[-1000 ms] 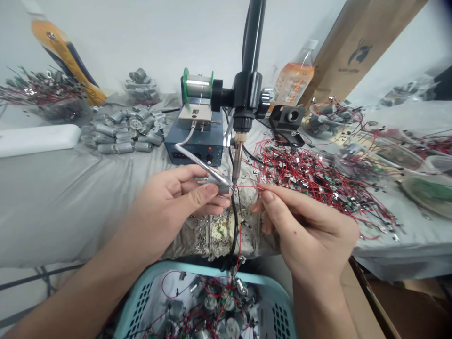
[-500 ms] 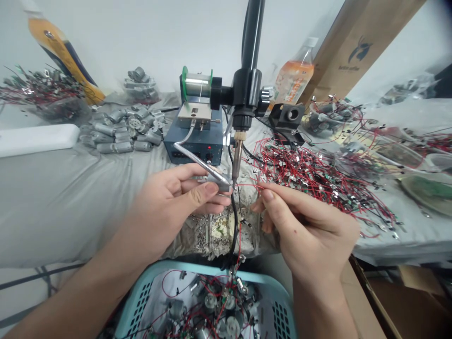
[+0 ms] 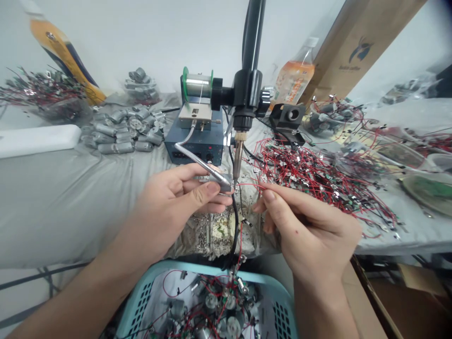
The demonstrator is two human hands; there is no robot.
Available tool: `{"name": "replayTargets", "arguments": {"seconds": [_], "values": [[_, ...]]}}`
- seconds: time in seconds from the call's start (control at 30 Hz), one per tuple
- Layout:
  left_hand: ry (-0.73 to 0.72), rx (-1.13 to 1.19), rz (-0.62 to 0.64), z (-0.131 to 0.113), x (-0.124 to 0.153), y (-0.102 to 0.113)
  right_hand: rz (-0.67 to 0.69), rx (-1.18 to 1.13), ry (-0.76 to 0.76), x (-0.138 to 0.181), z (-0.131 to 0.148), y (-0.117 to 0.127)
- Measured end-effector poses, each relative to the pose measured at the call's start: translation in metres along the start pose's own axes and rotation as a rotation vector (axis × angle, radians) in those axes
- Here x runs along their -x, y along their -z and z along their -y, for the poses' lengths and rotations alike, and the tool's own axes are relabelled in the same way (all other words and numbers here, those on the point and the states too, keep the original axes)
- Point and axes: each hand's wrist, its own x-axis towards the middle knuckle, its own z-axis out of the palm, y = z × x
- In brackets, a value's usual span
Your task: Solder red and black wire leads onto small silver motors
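My left hand (image 3: 180, 200) is shut around a small silver DC motor (image 3: 223, 186), which is partly hidden by my fingers. My right hand (image 3: 307, 230) pinches a thin red wire (image 3: 249, 185), and its end runs to the motor's end. A soldering iron (image 3: 238, 155) is clamped upright on a black stand, with its tip just above the motor. Beside the tip, a bendable metal solder feed tube (image 3: 199, 160) comes from a blue feeder unit (image 3: 194, 141). Whether tip and motor touch is too small to tell.
A light blue basket (image 3: 205, 266) of wired motors sits below my hands. Tangled red-wired terminals (image 3: 318, 174) spread to the right. Bare silver motors (image 3: 120, 136) lie on grey cloth at the left. A solder spool (image 3: 197, 88) tops the feeder, with solder debris (image 3: 212, 233) under my hands.
The whole view has shifted slightly. My hands have barely moved, and they still hold the motor and the red wire.
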Motion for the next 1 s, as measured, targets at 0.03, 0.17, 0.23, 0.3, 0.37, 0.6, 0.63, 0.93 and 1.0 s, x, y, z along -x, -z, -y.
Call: {"name": "replayTargets", "arguments": {"seconds": [0.03,0.17,0.23,0.3,0.37,0.6,0.63,0.93,1.0], "values": [[-0.002,0.001,-0.001,0.0,0.0,0.0,0.0,0.005,-0.001,0.0,0.0,0.0],[-0.008,-0.01,-0.007,0.001,0.0,-0.002,0.0,-0.013,0.021,0.0,-0.002,0.0],[-0.007,-0.019,-0.013,0.0,0.0,-0.002,0.003,-0.017,0.031,0.0,-0.003,0.0],[-0.005,-0.027,-0.017,0.0,0.001,-0.002,0.001,-0.01,0.031,0.001,-0.003,0.0],[-0.004,-0.034,-0.017,-0.001,0.001,-0.002,-0.004,-0.017,0.027,0.001,-0.003,0.0],[-0.008,-0.06,-0.038,-0.001,0.001,-0.003,0.003,-0.019,0.033,-0.001,-0.003,0.0],[-0.01,-0.065,-0.045,-0.001,0.001,-0.003,-0.004,-0.01,0.032,-0.001,-0.004,-0.001],[0.004,-0.12,-0.164,0.0,0.006,0.002,-0.384,0.293,0.056,0.001,0.026,0.045],[0.0,-0.145,-0.207,0.002,0.009,0.006,-0.438,0.379,0.018,0.005,0.031,0.079]]}}
